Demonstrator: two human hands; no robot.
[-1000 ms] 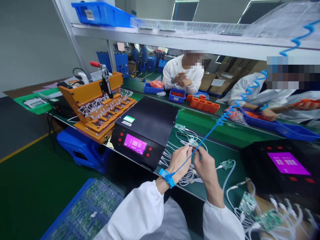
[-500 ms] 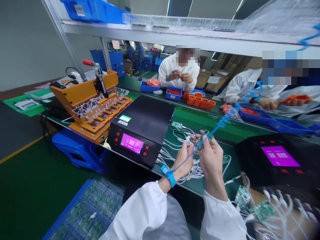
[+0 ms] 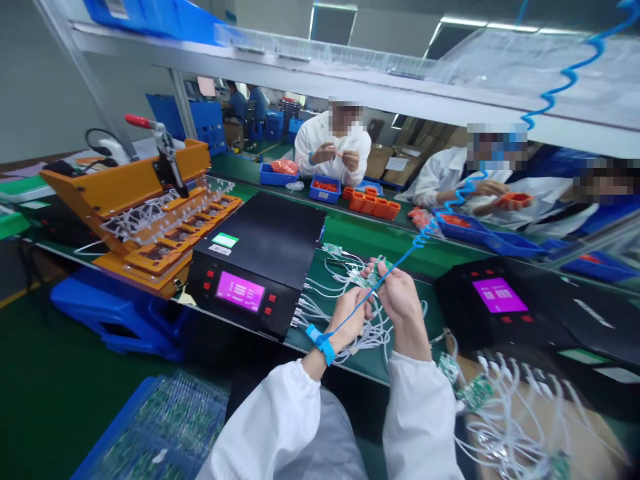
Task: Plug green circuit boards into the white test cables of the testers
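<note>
My right hand (image 3: 401,293) grips a green circuit board (image 3: 381,265) between thumb and fingers, above the bench. Much of the board is hidden behind the fingers. My left hand (image 3: 349,317), with a blue wrist strap (image 3: 321,343), is closed just below and left of the board. Its fingertips are pinched together, and what they hold is hidden. White cables (image 3: 367,337) lie bundled under both hands. They run to a black test box (image 3: 260,257) with a lit pink screen. Another green board (image 3: 332,249) lies behind the hands with a cable at its end.
An orange clamp fixture (image 3: 170,220) stands at left, beside the black box. Another black box (image 3: 505,300) is at right, near boards on white cables (image 3: 520,400). A coiled blue cord (image 3: 457,193) crosses the view. Trayed boards (image 3: 165,420) sit lower left. Co-workers (image 3: 334,148) sit opposite.
The view has swung right, so the bench things appear farther left. My hands stay together at the board, which shows less of its face now. A co-worker's hands have shifted around an orange part.
</note>
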